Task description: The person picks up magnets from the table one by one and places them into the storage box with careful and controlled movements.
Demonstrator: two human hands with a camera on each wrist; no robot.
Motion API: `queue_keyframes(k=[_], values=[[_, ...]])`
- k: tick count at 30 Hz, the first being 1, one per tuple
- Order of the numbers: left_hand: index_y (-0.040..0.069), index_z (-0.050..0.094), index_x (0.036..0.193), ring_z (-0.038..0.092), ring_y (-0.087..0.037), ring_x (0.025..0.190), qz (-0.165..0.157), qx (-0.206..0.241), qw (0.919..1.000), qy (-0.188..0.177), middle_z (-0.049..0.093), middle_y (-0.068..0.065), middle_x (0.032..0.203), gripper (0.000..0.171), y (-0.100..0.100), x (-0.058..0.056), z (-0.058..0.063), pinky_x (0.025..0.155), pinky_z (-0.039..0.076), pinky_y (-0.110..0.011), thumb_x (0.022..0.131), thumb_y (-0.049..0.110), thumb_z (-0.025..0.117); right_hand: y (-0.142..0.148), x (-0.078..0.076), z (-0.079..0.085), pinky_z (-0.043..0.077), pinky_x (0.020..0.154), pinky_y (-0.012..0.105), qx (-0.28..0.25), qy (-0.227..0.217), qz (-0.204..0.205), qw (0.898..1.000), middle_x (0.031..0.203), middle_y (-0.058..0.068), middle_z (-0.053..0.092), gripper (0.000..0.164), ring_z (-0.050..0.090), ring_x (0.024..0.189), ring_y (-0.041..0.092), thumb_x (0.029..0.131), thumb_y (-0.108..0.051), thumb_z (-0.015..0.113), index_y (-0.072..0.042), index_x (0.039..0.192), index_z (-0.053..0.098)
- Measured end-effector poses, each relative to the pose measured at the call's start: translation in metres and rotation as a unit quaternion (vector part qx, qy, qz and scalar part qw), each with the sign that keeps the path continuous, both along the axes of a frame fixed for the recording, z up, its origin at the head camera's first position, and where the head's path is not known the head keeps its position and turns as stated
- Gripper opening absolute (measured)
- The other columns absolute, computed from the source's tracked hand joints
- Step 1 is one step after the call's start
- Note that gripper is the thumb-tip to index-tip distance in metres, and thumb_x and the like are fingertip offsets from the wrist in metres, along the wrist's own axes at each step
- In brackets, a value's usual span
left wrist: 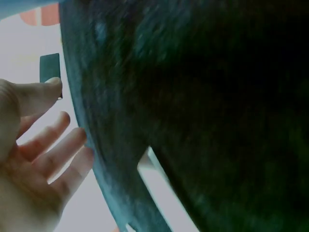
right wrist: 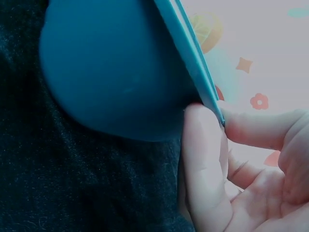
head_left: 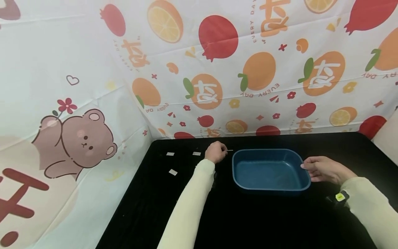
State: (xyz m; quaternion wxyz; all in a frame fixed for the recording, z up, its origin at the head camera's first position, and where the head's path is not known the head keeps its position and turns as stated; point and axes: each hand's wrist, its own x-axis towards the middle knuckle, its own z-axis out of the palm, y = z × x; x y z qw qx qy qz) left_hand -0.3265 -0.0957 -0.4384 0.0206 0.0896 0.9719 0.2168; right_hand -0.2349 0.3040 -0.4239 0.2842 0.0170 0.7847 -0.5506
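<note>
My left hand (head_left: 216, 152) pinches a small flat rectangular piece (head_left: 229, 150) between thumb and fingers, just left of the blue plastic basin (head_left: 271, 189). Seen from the left wrist, that piece (left wrist: 49, 66) shows a dark face, and the other fingers are spread loosely below it. At the basin's right end, my right hand (head_left: 326, 169) grips the rim; in the right wrist view the thumb lies on one side of the rim (right wrist: 193, 63) and the fingers on the other. On the black table lie several small white rectangular pieces (head_left: 173, 172), left of the left hand.
The black table (head_left: 149, 207) has its back edge against a fruit-printed cloth (head_left: 174, 103). Another cloth with a bear print (head_left: 87, 138) hangs along the left side. One white piece (left wrist: 166, 193) lies close below the left wrist camera.
</note>
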Motion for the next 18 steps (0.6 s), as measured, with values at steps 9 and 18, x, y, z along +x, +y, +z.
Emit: queue_keyframes(k=[9, 18], values=[[0.013, 0.076, 0.101, 0.065, -0.02, 0.091, 0.007, 0.013, 0.9999, 0.0, 0.07, -0.005, 0.113, 0.015, -0.027, 0.007, 0.015, 0.083, 0.056, -0.043, 0.096, 0.02, 0.064, -0.001, -0.004, -0.002, 0.06, 0.073, 0.029, -0.002, -0.004, 0.003, 1.0, 0.081, 0.001, 0.065, 0.018, 0.067, 0.075, 0.013, 0.103, -0.023, 0.053, -0.006, 0.104, 0.06], [0.013, 0.076, 0.101, 0.065, -0.023, 0.101, 0.021, 0.012, 0.9997, 0.003, 0.068, -0.005, 0.119, 0.015, -0.046, 0.013, 0.014, 0.088, 0.056, -0.044, 0.097, 0.021, 0.064, 0.001, -0.003, -0.005, 0.06, 0.073, 0.029, -0.004, -0.007, 0.005, 1.0, 0.081, 0.0, 0.065, 0.017, 0.066, 0.074, 0.012, 0.102, -0.024, 0.053, -0.008, 0.102, 0.06]])
